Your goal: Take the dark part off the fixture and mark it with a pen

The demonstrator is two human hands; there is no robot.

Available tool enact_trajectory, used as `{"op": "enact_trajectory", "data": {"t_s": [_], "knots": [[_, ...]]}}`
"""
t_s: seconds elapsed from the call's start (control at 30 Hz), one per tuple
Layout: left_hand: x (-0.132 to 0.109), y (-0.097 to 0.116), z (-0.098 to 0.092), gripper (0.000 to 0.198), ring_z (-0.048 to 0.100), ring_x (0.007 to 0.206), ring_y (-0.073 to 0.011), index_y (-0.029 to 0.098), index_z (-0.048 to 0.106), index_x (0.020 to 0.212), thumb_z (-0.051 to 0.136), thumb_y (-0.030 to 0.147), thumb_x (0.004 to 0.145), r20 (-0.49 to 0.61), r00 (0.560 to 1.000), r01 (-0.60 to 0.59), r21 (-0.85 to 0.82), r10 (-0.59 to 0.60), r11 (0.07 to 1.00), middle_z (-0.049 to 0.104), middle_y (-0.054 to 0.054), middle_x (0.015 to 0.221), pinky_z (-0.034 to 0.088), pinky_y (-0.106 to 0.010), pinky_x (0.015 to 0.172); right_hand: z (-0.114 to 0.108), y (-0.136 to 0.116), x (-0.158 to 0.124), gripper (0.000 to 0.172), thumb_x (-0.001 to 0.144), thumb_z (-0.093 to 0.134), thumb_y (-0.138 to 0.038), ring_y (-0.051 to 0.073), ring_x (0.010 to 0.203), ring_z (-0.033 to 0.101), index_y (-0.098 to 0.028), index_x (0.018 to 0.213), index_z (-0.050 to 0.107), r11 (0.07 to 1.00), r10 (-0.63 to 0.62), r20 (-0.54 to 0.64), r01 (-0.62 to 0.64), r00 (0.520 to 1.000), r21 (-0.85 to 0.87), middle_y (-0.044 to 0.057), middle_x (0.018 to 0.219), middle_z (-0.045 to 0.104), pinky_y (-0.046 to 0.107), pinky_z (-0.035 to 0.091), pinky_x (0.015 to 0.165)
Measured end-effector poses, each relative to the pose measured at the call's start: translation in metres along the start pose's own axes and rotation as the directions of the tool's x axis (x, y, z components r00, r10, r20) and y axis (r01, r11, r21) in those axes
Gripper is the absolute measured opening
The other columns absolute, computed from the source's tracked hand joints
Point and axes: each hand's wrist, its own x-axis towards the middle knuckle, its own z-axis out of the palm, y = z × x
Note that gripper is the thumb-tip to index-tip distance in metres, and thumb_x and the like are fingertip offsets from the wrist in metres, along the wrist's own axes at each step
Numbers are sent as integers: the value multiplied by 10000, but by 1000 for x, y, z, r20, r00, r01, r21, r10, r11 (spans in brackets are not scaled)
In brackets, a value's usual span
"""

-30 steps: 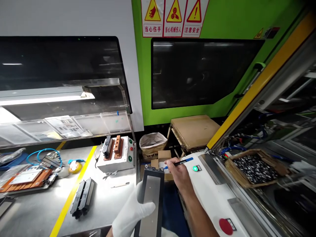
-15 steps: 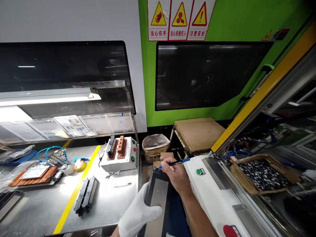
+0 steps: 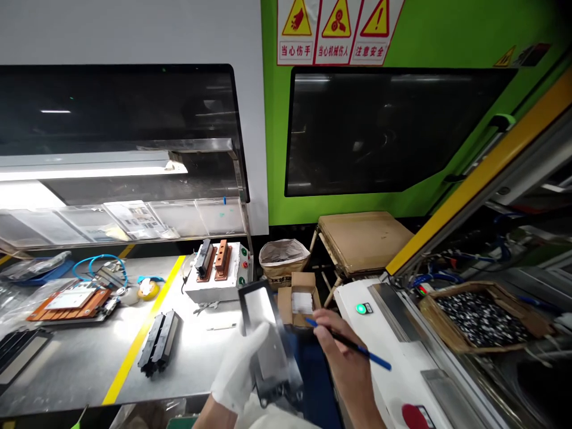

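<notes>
Beside metal table [image 3: 201, 357], left gloved fingers [image 3: 259, 336] grip dark-framed panel [image 3: 271, 360]; right fingers [image 3: 328, 344] pinch pen [image 3: 364, 352].

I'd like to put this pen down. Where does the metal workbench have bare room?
One patch lies between the black part at the left edge and the yellow stripe; another between the paired black parts and the gloved left hand. The back-left corner is crowded with the orange plate and blue tubing.

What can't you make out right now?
Head view: details of the dark panel, smeared by motion blur.
Head view: most fingers of the gloved left hand, behind the panel.
Head view: part of the pen, covered by the right hand.
Head view: black-framed part, cut by left edge.
</notes>
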Motion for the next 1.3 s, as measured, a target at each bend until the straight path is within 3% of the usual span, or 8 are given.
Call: {"op": "enact_trajectory", "data": {"t_s": [0.1, 0.23, 0.47, 0.73, 0.93, 1.1, 1.2, 1.3], "knots": [[10, 3, -2, 521, 744, 925, -299, 164, 615, 1212, 809, 359, 770, -158, 987, 4, -68, -15, 998, 778, -111, 1003, 627, -389, 733, -10, -3, -34, 141, 957, 568, -260, 194, 950, 698, -231, 869, 674, 995, -63, 89, 70, 994, -77, 58, 1043, 720, 282, 576, 799], [17, 11, 4, 403, 756, 809, -227, 177, 656, 1140, 799, 286, 779, -136, 990, -43, -134, 24, 990, 790, -64, 911, 641, -338, 742, -12, -8, -54, 147, 953, 540, -212, 203, 1009, 676, -231, 861, 653, 964, -161, 92, 176, 983, -197, 58, 985, 712, 290, 559, 849], [13, 12, 18, 416, 741, 718, -207, 170, 647, 1137, 808, 262, 765, -119, 993, -33, -139, 16, 990, 769, -36, 836, 651, -345, 684, -12, -12, -51, 100, 954, 574, -193, 206, 1014, 671, -248, 928, 654, 950, -170, 76, 184, 982, -250, 62, 1010, 710, 309, 568, 866], [13, 7, 13, 455, 762, 847, -233, 181, 664, 1150, 834, 238, 732, -164, 985, -64, -106, 46, 992, 794, -44, 930, 665, -357, 781, -13, -14, -55, 117, 956, 553, -166, 229, 1068, 663, -252, 917, 621, 946, -166, 161, 203, 973, -253, 33, 916, 723, 358, 545, 906], [10, 12, 17, 295, 762, 803, -233, 125, 670, 1024, 781, 264, 788, -124, 992, -52, -193, 28, 980, 798, -81, 863, 652, -336, 761, -1, -21, -60, 246, 879, 687, -182, 274, 1242, 614, -300, 1093, 655, 906, -287, 367, 376, 885, -197, -9, 910, 764, 453, 486, 1056], [6, 14, 16, 273, 755, 768, -244, 125, 645, 986, 775, 266, 792, -133, 991, -34, -212, 6, 977, 793, -81, 830, 650, -380, 752, 11, -14, -59, 341, 866, 711, -190, 290, 1277, 590, -303, 1178, 630, 856, -334, 451, 467, 828, -222, -2, 986, 776, 465, 485, 1030], [5, 12, 13, 326, 754, 784, -242, 166, 627, 1055, 771, 319, 806, -108, 994, -49, -210, 27, 977, 795, -67, 868, 648, -393, 754, 15, -17, -55, 363, 850, 721, -167, 279, 1240, 611, -298, 1176, 629, 840, -358, 462, 495, 811, -219, -6, 958, 775, 445, 495, 1009], [8, 11, 9, 326, 750, 773, -215, 189, 642, 1092, 767, 298, 810, -126, 991, -64, -242, 35, 968, 792, -46, 870, 642, -376, 782, 14, -23, -54, 277, 845, 695, -141, 279, 1181, 639, -298, 1071, 661, 882, -341, 417, 440, 843, -168, -6, 852, 756, 437, 512, 976]]}}
